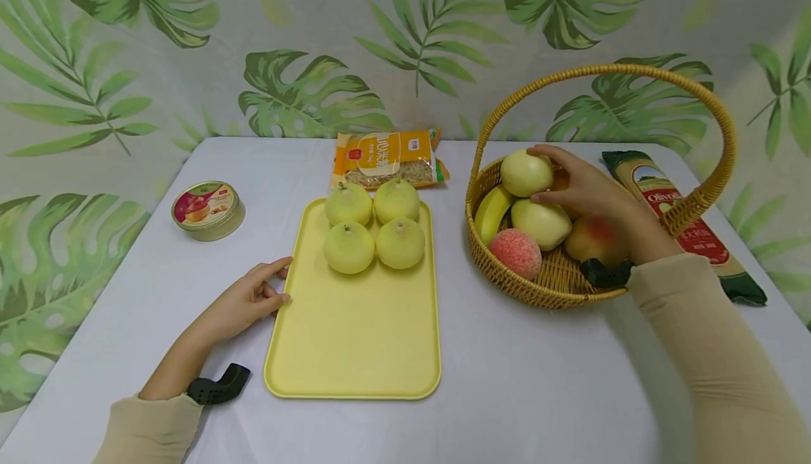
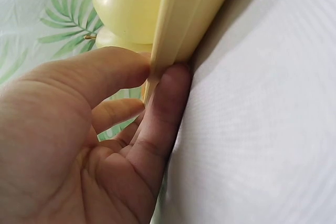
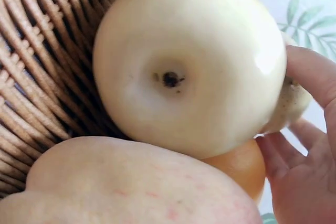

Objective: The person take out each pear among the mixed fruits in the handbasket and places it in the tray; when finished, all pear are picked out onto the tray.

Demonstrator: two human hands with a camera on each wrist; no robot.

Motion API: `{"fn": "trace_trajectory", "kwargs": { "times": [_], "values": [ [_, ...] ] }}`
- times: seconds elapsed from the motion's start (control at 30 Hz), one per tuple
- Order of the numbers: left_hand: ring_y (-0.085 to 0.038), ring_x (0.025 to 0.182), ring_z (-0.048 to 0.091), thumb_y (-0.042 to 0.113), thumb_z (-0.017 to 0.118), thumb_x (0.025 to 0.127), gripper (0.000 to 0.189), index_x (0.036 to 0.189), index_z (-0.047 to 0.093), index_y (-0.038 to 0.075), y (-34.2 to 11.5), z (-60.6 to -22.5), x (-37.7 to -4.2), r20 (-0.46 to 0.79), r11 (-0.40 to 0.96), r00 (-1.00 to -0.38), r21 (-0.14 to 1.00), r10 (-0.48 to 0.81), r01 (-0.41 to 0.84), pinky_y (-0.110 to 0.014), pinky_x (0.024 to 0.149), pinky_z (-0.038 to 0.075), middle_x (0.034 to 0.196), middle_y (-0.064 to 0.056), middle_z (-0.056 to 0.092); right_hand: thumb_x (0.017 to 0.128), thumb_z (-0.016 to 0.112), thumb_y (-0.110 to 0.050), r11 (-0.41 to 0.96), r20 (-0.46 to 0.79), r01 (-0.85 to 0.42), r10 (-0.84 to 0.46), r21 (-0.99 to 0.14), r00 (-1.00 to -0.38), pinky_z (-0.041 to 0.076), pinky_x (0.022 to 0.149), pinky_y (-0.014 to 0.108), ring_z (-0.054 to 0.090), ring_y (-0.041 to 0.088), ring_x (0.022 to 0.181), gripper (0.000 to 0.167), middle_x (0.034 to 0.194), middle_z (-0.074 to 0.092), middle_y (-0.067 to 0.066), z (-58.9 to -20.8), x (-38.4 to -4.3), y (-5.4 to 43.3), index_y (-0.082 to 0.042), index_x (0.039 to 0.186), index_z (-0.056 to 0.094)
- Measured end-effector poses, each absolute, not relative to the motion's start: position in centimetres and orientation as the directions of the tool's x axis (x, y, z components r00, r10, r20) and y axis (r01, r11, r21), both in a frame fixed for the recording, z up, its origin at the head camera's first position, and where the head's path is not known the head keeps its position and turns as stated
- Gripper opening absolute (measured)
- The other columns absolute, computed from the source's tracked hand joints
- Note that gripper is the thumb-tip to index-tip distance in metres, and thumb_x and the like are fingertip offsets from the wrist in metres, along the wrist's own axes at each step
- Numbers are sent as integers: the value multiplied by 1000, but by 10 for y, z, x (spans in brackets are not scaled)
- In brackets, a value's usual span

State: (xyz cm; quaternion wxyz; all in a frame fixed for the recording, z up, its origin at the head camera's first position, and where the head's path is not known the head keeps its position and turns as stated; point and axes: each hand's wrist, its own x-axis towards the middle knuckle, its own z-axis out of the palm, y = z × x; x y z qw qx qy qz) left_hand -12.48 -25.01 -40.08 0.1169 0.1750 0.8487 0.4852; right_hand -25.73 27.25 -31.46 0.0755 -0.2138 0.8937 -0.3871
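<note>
My left hand (image 1: 243,302) pinches the left rim of a yellow tray (image 1: 355,341). In the left wrist view the thumb (image 2: 118,72) lies along the rim and a finger is tucked at its underside. Several round, pale yellow-green pears (image 1: 348,247) sit grouped at the tray's far end. Inside the wicker basket (image 1: 507,282), my right hand (image 1: 592,186) holds the upper pale pear (image 1: 524,172) between thumb and fingers. Another pear (image 1: 541,223) lies just below it, large in the right wrist view, where it hides most of the held one.
The basket also holds a banana (image 1: 491,213), a pink peach (image 1: 516,253), a reddish-yellow fruit (image 1: 595,240) and an orange fruit (image 3: 239,166). Its tall handle (image 1: 608,70) arches over my right hand. A round tin (image 1: 209,210), an orange packet (image 1: 388,158) and an Olivoil bag (image 1: 690,228) stand around.
</note>
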Motion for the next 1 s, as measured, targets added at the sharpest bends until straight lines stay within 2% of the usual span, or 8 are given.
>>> {"fn": "trace_trajectory", "kwargs": {
  "times": [0.1, 0.4, 0.57, 0.67, 0.83, 1.0],
  "values": [
    [-11, 72, 54, 5, 59, 86, 59, 137, 30, -3, -250, -400, -125, -30, 472, -911, 862, 411, 184, -22, 62, 44, 116, -16, 38, 79, 70, -14, 616, 36, -319, -426, -721, -904, 32, 86, 50, 40, 31, 111, 73, 133, 34, 13, -316, -258, 271, -19, 140, 30],
    [-11, 72, 53, 5, 58, 86, 59, 137, 30, -4, -250, -400, -124, -35, 471, -912, 864, 409, 178, -22, 62, 44, 115, -16, 38, 80, 69, -14, 623, 123, -359, -389, -695, -913, 32, 84, 50, 38, 33, 109, 65, 133, 32, 17, -320, -260, 271, -14, 137, 37],
    [-11, 71, 53, 5, 59, 86, 59, 137, 30, -3, -250, -399, -125, -33, 482, -914, 857, 405, 183, -22, 61, 44, 115, -16, 39, 84, 64, -13, 578, 114, -318, -361, -751, -925, 40, 76, 38, 42, 25, 101, 59, 130, 32, 12, -317, -256, 270, -16, 136, 37],
    [-11, 71, 53, 6, 59, 86, 59, 137, 30, -3, -250, -399, -125, -34, 484, -914, 856, 405, 183, -22, 61, 44, 115, -16, 39, 84, 62, -10, 551, 118, -314, -362, -773, -925, 43, 70, 29, 44, 25, 100, 57, 128, 33, 9, -314, -254, 268, -15, 136, 38],
    [-10, 70, 53, 5, 59, 86, 58, 136, 30, -4, -251, -400, -125, -34, 482, -912, 856, 408, 184, -22, 61, 44, 114, -16, 39, 83, 62, -10, 550, 120, -307, -349, -777, -929, 40, 71, 31, 41, 32, 108, 57, 130, 32, 10, -311, -251, 268, -14, 135, 39],
    [-11, 70, 54, 5, 59, 86, 58, 136, 31, -3, -251, -401, -125, -38, 485, -914, 856, 403, 178, -22, 61, 44, 114, -15, 39, 84, 62, -9, 528, 115, -298, -351, -795, -929, 40, 72, 27, 43, 22, 105, 55, 127, 37, 5, -306, -245, 265, -15, 134, 41]
  ]
}}
